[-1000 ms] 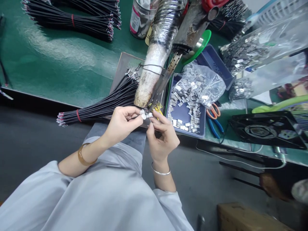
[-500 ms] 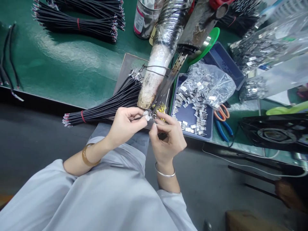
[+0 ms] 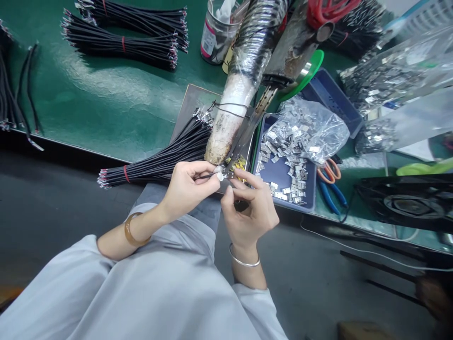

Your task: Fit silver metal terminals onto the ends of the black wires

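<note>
Cable [image 3: 205,176] barely shows, pinched by left hand [image 3: 188,187]; whether right hand [image 3: 252,208] grips, I cannot tell.

Bright, cool light here, spilling over the green bench [image 3: 116,123] and throwing a broad, whitish glare across its left half! Dark shadow hugs the lower edge of the black cable bundle [image 3: 116,45]. Hard little glints flash off the clear plastic bag [image 3: 323,125]. Below, the floor [image 3: 53,212] sinks into dim grey. The left hand [image 3: 193,186] and right hand [image 3: 249,208] read clearly, evenly lit, but the small metal part [image 3: 230,174] between them stays soft. Out at the right edge, the black fan [image 3: 410,205] looks stretched and smeary.
</note>
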Motion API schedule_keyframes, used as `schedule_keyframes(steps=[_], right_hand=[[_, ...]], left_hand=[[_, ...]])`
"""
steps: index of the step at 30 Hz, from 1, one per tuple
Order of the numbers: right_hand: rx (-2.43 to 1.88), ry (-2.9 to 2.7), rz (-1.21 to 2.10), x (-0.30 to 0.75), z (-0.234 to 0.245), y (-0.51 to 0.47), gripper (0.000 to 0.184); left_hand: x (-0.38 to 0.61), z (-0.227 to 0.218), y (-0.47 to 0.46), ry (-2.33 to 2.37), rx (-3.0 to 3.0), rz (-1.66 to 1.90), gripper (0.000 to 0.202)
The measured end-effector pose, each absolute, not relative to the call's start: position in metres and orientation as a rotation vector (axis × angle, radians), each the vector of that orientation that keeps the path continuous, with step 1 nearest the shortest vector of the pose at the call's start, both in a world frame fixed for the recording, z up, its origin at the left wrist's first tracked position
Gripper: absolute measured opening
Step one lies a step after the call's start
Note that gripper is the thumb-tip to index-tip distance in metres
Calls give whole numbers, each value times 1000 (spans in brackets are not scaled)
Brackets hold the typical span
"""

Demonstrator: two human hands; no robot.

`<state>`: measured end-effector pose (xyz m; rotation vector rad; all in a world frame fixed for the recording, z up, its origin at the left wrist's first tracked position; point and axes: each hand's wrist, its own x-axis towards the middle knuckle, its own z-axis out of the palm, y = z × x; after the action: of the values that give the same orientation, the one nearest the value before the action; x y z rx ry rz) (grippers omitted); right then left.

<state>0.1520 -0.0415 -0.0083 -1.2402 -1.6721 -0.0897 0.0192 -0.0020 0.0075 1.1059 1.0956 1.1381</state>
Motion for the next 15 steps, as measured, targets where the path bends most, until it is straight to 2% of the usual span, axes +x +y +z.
schedule_keyframes(steps=[6, 15], right_hand=[[-1236, -1706, -95, 157, -12, -44, 17], [-1309, -1681, -90, 154, -8, -40, 16]], left_hand=[[18, 9, -3, 1048, 1078, 1037, 13], [20, 5, -6, 1076, 1153, 1125, 14]])
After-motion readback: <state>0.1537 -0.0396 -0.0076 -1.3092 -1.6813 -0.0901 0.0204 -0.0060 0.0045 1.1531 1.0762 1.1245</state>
